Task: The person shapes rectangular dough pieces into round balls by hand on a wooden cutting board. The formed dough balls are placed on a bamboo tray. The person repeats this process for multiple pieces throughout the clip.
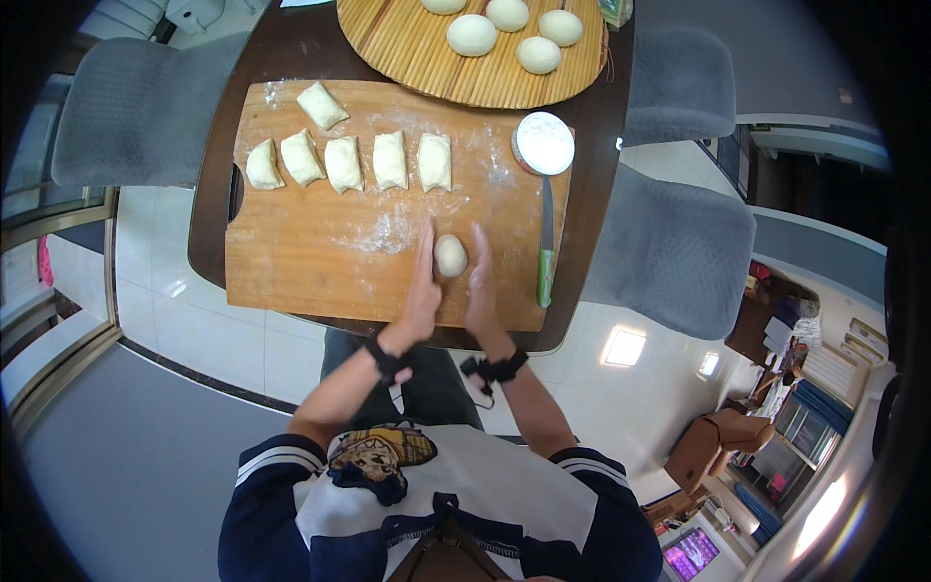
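Note:
A smooth ball of dough (pixel 451 256) sits on the wooden board (pixel 305 247) between my two upright palms. My left hand (pixel 422 291) is at its left side, fingers straight and pointing away from me. On the other side, my right hand (pixel 480 287) stands slightly apart from the ball, its fingers blurred. Farther up the board, several cut pieces of dough lie in a row, among them a rectangular piece (pixel 434 163). Another dough piece (pixel 322 105) rests above the row's left end. Dry flour (pixel 389 229) is scattered on the wood.
At the board's right edge lies a knife with a green handle (pixel 545 278), its tip by a bowl of white flour (pixel 544 143). Beyond the board, a round slatted tray (pixel 407 54) carries several dough balls (pixel 471 35). Grey chairs (pixel 673 247) flank the dark table (pixel 211 233).

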Demonstrator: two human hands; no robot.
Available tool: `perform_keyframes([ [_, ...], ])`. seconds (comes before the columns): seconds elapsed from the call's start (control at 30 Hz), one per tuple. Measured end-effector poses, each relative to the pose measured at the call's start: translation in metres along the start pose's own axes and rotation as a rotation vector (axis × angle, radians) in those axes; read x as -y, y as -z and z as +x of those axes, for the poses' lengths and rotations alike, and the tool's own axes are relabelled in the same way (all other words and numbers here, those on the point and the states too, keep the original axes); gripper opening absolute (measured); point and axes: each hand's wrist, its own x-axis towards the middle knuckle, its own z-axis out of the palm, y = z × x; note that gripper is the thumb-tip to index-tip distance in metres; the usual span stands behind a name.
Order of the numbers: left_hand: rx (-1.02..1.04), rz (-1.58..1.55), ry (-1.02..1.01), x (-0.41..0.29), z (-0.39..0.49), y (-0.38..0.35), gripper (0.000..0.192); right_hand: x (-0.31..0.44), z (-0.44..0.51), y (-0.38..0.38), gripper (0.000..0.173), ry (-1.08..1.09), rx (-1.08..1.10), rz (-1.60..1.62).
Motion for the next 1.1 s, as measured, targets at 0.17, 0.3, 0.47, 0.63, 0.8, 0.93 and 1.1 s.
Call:
perform_keyframes([
  [0.17,0.046,0.12,0.153,-0.009,0.007,0.0,0.087,0.013,0.005,-0.004,0.069,0.062,0.064,-0.155],
  [0.3,0.13,0.046,0.007,-0.01,0.012,0.003,0.079,0.028,0.007,-0.001,0.067,-0.002,-0.023,-0.054],
  [0.47,-0.027,0.053,0.075,-0.006,-0.001,-0.002,0.086,0.024,0.012,0.0,0.065,0.002,0.07,-0.075],
  [0.63,0.123,0.121,0.124,-0.012,0.009,-0.003,0.076,0.023,0.007,-0.004,0.066,0.036,-0.055,-0.096],
  [0.8,0.058,0.086,-0.01,-0.018,0.003,-0.001,0.078,0.027,0.009,-0.003,0.068,0.022,-0.033,-0.017],
  [0.93,0.015,0.095,0.128,-0.013,0.006,0.0,0.075,0.025,0.008,-0.005,0.071,0.007,-0.05,-0.045],
  [1.1,0.069,0.11,0.004,-0.012,0.007,0.003,0.072,0.024,0.002,-0.003,0.066,0.021,-0.073,-0.025],
])
